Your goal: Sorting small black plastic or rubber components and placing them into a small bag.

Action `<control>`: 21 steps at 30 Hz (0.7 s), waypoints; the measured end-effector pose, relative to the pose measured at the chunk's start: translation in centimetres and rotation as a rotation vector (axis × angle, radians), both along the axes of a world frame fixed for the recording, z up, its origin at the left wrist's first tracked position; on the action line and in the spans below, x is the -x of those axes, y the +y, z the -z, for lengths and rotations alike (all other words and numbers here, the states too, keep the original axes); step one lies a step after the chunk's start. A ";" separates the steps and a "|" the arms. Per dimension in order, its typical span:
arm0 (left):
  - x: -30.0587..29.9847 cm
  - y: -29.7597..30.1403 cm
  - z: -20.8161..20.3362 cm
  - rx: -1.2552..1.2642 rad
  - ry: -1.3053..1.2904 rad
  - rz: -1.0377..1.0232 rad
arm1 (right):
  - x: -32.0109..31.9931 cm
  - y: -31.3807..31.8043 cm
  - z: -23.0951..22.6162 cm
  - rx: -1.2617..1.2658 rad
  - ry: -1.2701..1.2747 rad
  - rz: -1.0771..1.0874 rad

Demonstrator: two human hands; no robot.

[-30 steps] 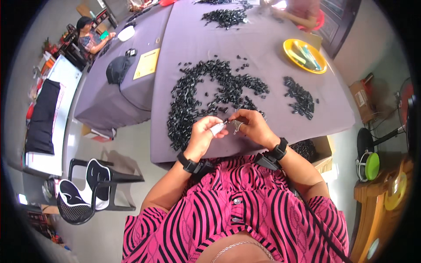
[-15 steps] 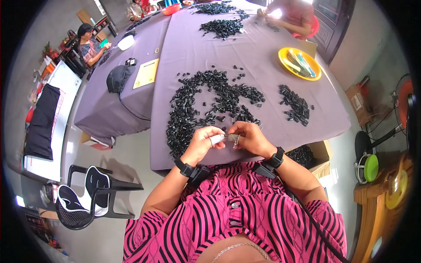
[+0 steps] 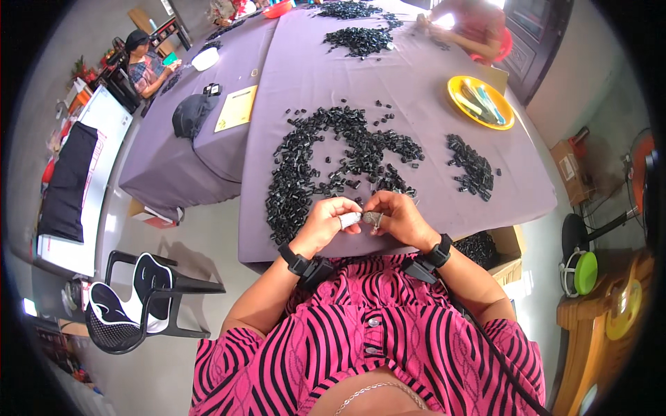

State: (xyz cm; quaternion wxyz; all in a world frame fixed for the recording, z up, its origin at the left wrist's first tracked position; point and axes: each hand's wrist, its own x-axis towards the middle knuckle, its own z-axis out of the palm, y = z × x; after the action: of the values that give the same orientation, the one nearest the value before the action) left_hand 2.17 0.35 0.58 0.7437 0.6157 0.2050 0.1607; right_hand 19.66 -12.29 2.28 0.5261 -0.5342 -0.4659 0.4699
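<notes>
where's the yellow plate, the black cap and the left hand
yellow plate (image 3: 458, 89): head view, on its bare near-left rim
black cap (image 3: 192, 114): head view, on the middle of its crown
left hand (image 3: 325, 223): head view, on the back of the hand

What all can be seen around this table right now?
Small black parts: one large heap, black, middle of table.
Smaller heap: one, black, to the right.
Far heaps: several, black, far end.
Table: one, purple cloth.
Plate: one, yellow, right side, holding tools.
Yellow sheet: one, neighbouring table.
Dark cap: one, neighbouring table.
Chair: one, black and white, lower left.
Cardboard box: one, brown, under the table edge, black parts inside.
Other people: two, far side.
Left hand: holds a small whitish piece.
Right hand: fingers pinch a small grey piece.
</notes>
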 end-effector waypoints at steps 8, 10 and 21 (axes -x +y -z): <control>0.1 0.4 -0.4 0.090 -0.043 0.153 | -0.4 -0.7 -0.7 0.038 -0.046 -0.130; 0.1 0.5 0.2 0.108 -0.044 0.160 | -0.5 -0.7 -0.1 0.004 -0.004 -0.159; 0.0 0.7 0.7 0.110 -0.031 0.164 | -0.4 -0.8 0.3 0.037 0.152 -0.168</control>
State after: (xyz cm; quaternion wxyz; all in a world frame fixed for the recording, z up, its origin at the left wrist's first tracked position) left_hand 2.22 1.00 -0.10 0.7900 0.5862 0.1509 0.0973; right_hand 20.02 -13.13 2.02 0.5087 -0.4658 -0.4592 0.5599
